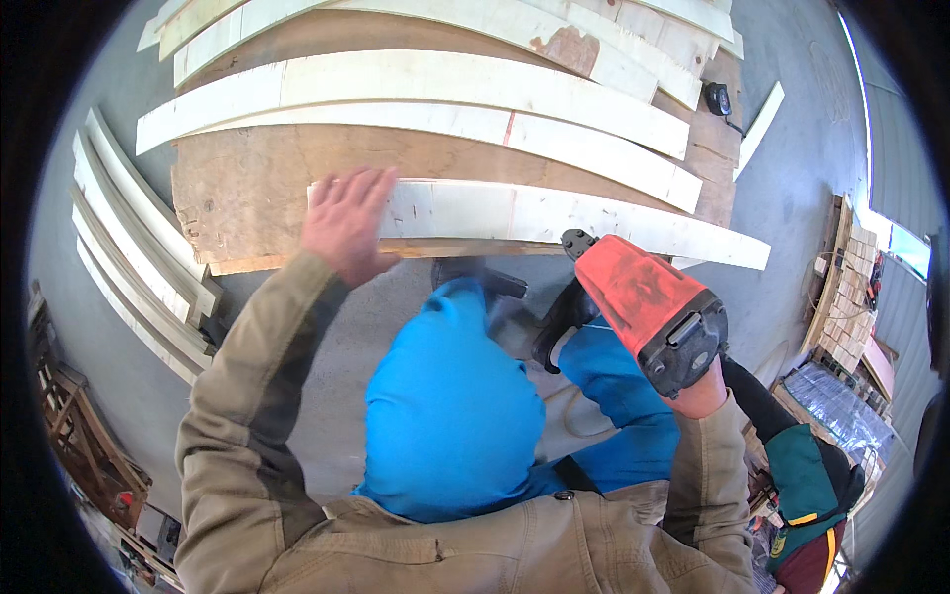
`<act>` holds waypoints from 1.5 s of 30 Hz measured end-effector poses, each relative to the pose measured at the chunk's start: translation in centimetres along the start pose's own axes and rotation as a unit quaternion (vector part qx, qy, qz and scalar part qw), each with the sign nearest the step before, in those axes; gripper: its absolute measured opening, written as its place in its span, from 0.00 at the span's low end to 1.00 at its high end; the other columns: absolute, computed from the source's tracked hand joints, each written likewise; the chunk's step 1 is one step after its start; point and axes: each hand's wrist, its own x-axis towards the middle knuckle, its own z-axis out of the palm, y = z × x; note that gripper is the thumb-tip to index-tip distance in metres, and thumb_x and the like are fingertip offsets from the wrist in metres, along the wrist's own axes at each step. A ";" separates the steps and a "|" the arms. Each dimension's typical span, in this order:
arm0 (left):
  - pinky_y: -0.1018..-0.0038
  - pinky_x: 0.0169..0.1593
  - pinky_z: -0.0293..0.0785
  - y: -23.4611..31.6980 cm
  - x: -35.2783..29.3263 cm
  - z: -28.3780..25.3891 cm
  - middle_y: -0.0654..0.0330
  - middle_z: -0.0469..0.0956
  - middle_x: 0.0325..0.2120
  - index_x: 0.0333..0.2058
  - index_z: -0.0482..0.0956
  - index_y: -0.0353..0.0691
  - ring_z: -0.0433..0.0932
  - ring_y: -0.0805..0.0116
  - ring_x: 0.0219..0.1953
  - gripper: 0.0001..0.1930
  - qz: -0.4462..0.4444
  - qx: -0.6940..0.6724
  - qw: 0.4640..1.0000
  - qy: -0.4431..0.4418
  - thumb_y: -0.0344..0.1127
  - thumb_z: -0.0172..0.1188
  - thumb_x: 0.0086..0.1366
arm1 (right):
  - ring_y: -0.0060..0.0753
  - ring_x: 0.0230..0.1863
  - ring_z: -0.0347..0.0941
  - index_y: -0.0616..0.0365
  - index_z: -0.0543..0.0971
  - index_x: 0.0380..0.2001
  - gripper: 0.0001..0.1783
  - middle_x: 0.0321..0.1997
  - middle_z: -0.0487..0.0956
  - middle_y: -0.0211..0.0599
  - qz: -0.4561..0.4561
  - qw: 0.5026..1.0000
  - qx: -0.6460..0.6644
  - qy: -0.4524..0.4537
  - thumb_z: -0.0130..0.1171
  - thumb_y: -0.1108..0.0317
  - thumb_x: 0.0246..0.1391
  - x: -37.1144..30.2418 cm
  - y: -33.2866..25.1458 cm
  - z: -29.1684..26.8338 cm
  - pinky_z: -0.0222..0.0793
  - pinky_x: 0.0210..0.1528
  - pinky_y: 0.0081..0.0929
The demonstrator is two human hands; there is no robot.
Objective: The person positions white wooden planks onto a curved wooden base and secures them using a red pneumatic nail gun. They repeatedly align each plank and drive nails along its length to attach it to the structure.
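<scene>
My left hand (pixel 346 223), fingers stretched out and open, lies over the left end of a pale wooden board (pixel 475 210) along the near edge of a plywood worktop (pixel 247 188). My right hand (pixel 701 392) is closed round the grip of a red and black nail gun (pixel 638 292). The tool's body hides most of that hand. Its black nose points toward the near edge of the same board, right of the middle; whether it touches the wood I cannot tell. Farther back on the worktop lie two more long pale boards (pixel 416 79).
More boards (pixel 475 15) lie at the far side, near a small black device (pixel 717 98). Several boards (pixel 129 218) rest on the floor at left. Stacked wood pieces (pixel 846 287) stand at right, with a green and maroon garment (pixel 807 495) below. My knees are under the worktop's near edge.
</scene>
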 end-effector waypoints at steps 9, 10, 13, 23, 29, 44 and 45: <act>0.53 0.70 0.70 -6.4 -2.0 -0.7 0.51 0.74 0.62 0.63 0.71 0.41 0.73 0.47 0.66 0.43 -0.036 0.010 0.999 0.014 0.36 0.81 0.48 | 0.43 0.56 0.84 0.62 0.82 0.55 0.25 0.56 0.87 0.44 -0.001 0.999 0.027 -0.019 0.70 0.78 0.51 2.0 -0.8 0.5 0.79 0.57 0.36; 0.53 0.69 0.71 -6.6 -1.9 -0.6 0.51 0.75 0.61 0.62 0.72 0.41 0.74 0.46 0.65 0.42 -0.036 -0.003 0.999 0.014 0.36 0.81 0.48 | 0.42 0.55 0.84 0.62 0.82 0.55 0.25 0.55 0.87 0.44 -0.003 0.999 0.029 -0.022 0.70 0.78 0.52 2.1 -1.0 0.4 0.80 0.57 0.36; 0.54 0.66 0.74 -7.2 -2.0 -0.8 0.49 0.76 0.58 0.60 0.73 0.40 0.75 0.44 0.63 0.40 -0.036 -0.051 0.998 0.018 0.33 0.80 0.46 | 0.40 0.56 0.84 0.63 0.81 0.57 0.26 0.56 0.86 0.44 -0.001 0.999 0.018 -0.033 0.70 0.78 0.53 2.3 -1.7 0.2 0.79 0.58 0.35; 0.55 0.57 0.80 -8.3 -1.5 -0.9 0.50 0.78 0.48 0.51 0.78 0.39 0.78 0.45 0.54 0.30 0.004 -0.080 0.996 0.043 0.31 0.78 0.46 | 0.39 0.64 0.80 0.61 0.79 0.62 0.27 0.63 0.83 0.42 0.008 0.999 0.001 -0.033 0.69 0.75 0.58 3.2 -2.7 0.3 0.75 0.66 0.37; 0.54 0.52 0.80 -8.9 -1.1 -0.3 0.50 0.77 0.43 0.45 0.78 0.38 0.79 0.45 0.50 0.26 0.027 -0.075 0.995 0.060 0.30 0.76 0.46 | 0.42 0.68 0.77 0.56 0.78 0.65 0.27 0.66 0.82 0.40 -0.060 0.995 -0.064 -0.052 0.68 0.71 0.62 3.3 -2.2 0.4 0.71 0.71 0.39; 0.55 0.62 0.77 -7.1 -1.2 -2.3 0.49 0.76 0.54 0.56 0.74 0.37 0.75 0.45 0.60 0.39 -0.062 -0.047 0.996 -0.036 0.35 0.81 0.44 | 0.44 0.61 0.81 0.61 0.82 0.56 0.28 0.59 0.85 0.45 -0.015 0.997 -0.068 -0.030 0.75 0.75 0.49 1.2 -1.0 0.0 0.76 0.63 0.39; 0.55 0.63 0.76 -6.7 -1.3 -2.6 0.49 0.76 0.55 0.58 0.73 0.37 0.75 0.45 0.61 0.41 -0.057 -0.045 0.997 -0.030 0.36 0.81 0.43 | 0.45 0.59 0.82 0.61 0.82 0.55 0.28 0.58 0.85 0.46 -0.011 0.995 -0.096 -0.012 0.75 0.75 0.48 0.9 -1.0 0.3 0.77 0.62 0.39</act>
